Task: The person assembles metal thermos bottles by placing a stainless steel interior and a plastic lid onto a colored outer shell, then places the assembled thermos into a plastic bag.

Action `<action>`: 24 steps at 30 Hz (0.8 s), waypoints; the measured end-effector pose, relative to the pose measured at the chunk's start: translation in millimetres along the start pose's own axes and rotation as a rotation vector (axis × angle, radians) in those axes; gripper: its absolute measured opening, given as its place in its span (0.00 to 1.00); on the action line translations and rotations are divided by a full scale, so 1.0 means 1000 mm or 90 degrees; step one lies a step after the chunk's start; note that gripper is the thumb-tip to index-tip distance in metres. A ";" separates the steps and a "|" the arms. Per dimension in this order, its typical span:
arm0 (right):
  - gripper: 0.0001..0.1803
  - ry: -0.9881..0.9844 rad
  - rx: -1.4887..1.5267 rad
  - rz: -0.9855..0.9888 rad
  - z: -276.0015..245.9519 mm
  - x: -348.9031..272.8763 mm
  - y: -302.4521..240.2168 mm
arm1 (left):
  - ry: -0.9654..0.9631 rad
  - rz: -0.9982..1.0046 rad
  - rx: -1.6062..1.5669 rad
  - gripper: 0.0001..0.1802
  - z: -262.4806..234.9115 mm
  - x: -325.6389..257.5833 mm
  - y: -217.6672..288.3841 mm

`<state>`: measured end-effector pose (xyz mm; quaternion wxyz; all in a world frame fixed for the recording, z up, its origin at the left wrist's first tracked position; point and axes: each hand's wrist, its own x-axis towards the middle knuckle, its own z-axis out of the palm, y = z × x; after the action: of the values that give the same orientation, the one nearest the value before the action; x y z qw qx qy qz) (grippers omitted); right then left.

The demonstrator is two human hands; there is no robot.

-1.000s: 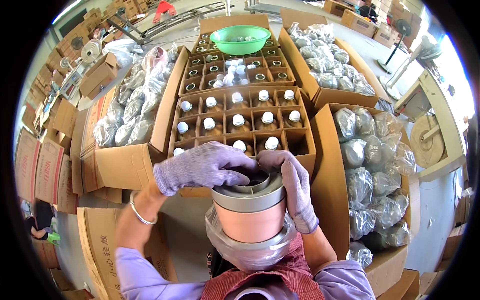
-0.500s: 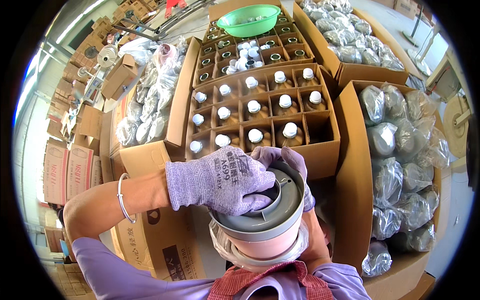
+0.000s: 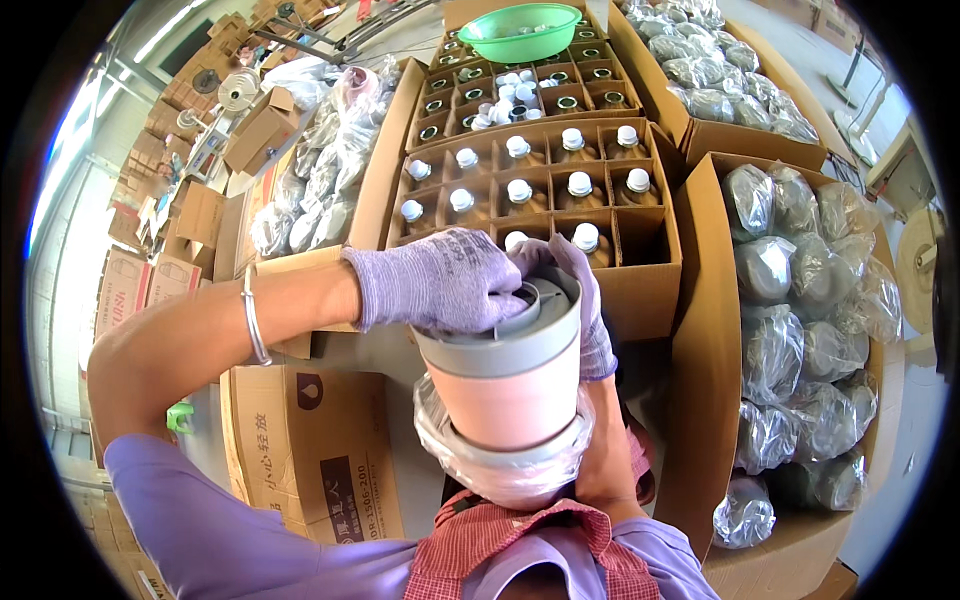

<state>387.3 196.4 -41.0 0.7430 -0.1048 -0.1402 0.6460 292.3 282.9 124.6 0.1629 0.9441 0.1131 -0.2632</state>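
Observation:
Against my chest stands a pink cylindrical vessel (image 3: 505, 390) with a broad grey top, like a vacuum jug. A clear plastic bag (image 3: 500, 470) is bunched around its lower part. My left hand (image 3: 440, 282), in a lilac knit glove, lies over the top with its fingers closed on the raised grey ring (image 3: 520, 310) around the opening. Whether those fingers hold anything smaller cannot be seen. Also gloved, my right hand (image 3: 580, 300) wraps the right and far side of the grey rim. The vessel leans slightly toward me.
Ahead, a divided carton (image 3: 640, 290) holds white-capped brown bottles. Behind it are open-necked bottles, loose white caps (image 3: 515, 95) and a green basin (image 3: 522, 38). Cartons of plastic-wrapped items (image 3: 800, 330) flank both sides. A closed carton (image 3: 310, 450) lies at lower left.
The vessel has tipped, showing more of its pink side, and its top has shifted left and up in view. My left hand has risen with it, and both hands keep hold.

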 end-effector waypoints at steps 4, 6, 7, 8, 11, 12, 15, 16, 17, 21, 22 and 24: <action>0.22 0.055 -0.044 -0.008 -0.009 0.011 -0.005 | 0.095 -0.007 -0.183 0.17 0.018 0.004 -0.039; 0.20 0.084 -0.185 -0.025 -0.008 0.004 -0.022 | 0.196 -0.006 -0.437 0.20 0.027 -0.006 -0.031; 0.20 0.075 -0.348 -0.085 0.000 -0.004 -0.038 | 0.274 0.065 -0.543 0.23 0.036 -0.009 -0.035; 0.17 0.095 -0.495 -0.137 0.001 -0.009 -0.052 | 0.347 0.146 -0.522 0.24 0.047 -0.009 -0.038; 0.11 0.002 -0.892 -0.351 0.058 -0.025 -0.065 | 0.497 0.224 -0.562 0.29 0.077 -0.005 -0.037; 0.11 -0.024 -0.935 -0.284 0.062 -0.025 -0.057 | 0.480 0.177 -0.574 0.30 0.081 -0.005 -0.037; 0.11 0.079 -0.635 -0.196 0.045 -0.024 -0.039 | 0.471 0.119 -0.503 0.28 0.090 -0.007 -0.030; 0.13 -0.039 -0.748 -0.342 0.031 -0.020 -0.039 | 0.476 0.112 -0.462 0.26 0.091 -0.011 -0.025; 0.16 -0.026 -0.712 -0.304 0.026 -0.019 -0.038 | 0.477 0.070 -0.346 0.25 0.084 -0.016 -0.012; 0.22 -0.165 -0.076 -0.176 -0.024 0.021 -0.001 | 0.565 -0.010 0.072 0.16 0.076 -0.007 0.028; 0.22 -0.135 -0.052 -0.161 -0.025 0.022 0.001 | 0.601 -0.025 0.072 0.15 0.077 -0.002 0.030; 0.21 -0.074 -0.155 -0.176 -0.026 0.015 -0.004 | 0.387 -0.083 0.009 0.14 0.053 -0.014 0.036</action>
<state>402.1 211.3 -62.8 0.7973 -0.1364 -0.2731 0.5207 267.2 228.7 98.5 0.0980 0.9714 0.2154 0.0205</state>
